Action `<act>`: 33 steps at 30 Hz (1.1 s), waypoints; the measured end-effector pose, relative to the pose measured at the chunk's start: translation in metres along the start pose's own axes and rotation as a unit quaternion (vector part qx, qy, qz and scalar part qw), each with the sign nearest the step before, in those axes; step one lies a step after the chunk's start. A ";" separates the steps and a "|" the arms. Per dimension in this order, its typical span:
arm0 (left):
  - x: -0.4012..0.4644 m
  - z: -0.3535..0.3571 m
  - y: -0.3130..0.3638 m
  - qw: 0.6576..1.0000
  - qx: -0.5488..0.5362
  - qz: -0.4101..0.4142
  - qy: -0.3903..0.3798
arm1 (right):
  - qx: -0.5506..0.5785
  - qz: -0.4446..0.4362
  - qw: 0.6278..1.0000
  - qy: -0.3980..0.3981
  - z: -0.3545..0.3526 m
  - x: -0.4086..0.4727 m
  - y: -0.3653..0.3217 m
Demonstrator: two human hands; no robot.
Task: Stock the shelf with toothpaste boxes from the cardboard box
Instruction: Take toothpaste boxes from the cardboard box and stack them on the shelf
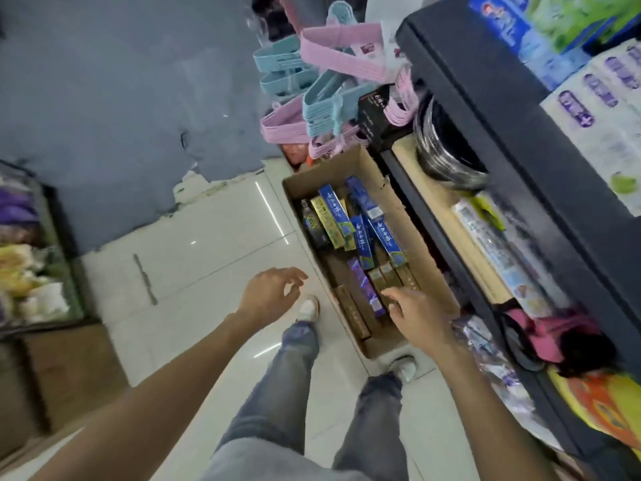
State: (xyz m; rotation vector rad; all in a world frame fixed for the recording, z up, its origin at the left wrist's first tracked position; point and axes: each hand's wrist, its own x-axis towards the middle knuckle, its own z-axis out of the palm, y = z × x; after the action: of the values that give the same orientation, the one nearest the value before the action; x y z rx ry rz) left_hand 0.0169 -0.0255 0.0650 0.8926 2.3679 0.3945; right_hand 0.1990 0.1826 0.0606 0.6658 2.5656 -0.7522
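Step in hand, by judgement: picking toothpaste boxes out of the carton (373, 170) for the shelf (492, 109).

Right hand (418, 315): over the near end of the carton, fingers spread and relaxed, grasping nothing. Fingertips just above, perhaps touching, the gold boxes (392, 277) and the purple box (367, 288); contact not clear through motion blur.

Left hand (268, 293): loosely curled over the floor (208, 244), left of the carton, holding nothing.

Procedure, recommended:
- Lower right hand onto one box lying flat at the near end.
- Pinch across the narrow sides, not the ends.
- Lift straight up to clear neighbouring boxes.
- Use left hand to steady the carton wall or take a second box.

Location of stock: carton on floor, just beside the shelf base. Blue boxes (350, 216) loosely piled toward the far end, well apart from either hand; gold and purple boxes directly under the right fingertips.
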 end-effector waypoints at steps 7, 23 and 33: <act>0.109 0.018 -0.068 0.991 0.049 0.110 -0.055 | 0.039 0.142 0.987 0.064 0.085 0.120 0.013; 0.386 0.167 -0.077 0.944 0.237 0.185 -0.132 | -0.026 0.218 0.975 0.039 0.198 0.294 0.132; 0.417 0.181 -0.058 0.845 0.440 0.175 -0.250 | -0.101 0.278 0.951 0.088 0.210 0.324 0.129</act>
State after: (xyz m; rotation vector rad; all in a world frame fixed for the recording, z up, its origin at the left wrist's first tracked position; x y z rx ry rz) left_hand -0.1589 0.2269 -0.2751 1.5993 1.8222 -0.7970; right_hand 0.0516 0.2634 -0.3103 1.3508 2.3679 -0.2483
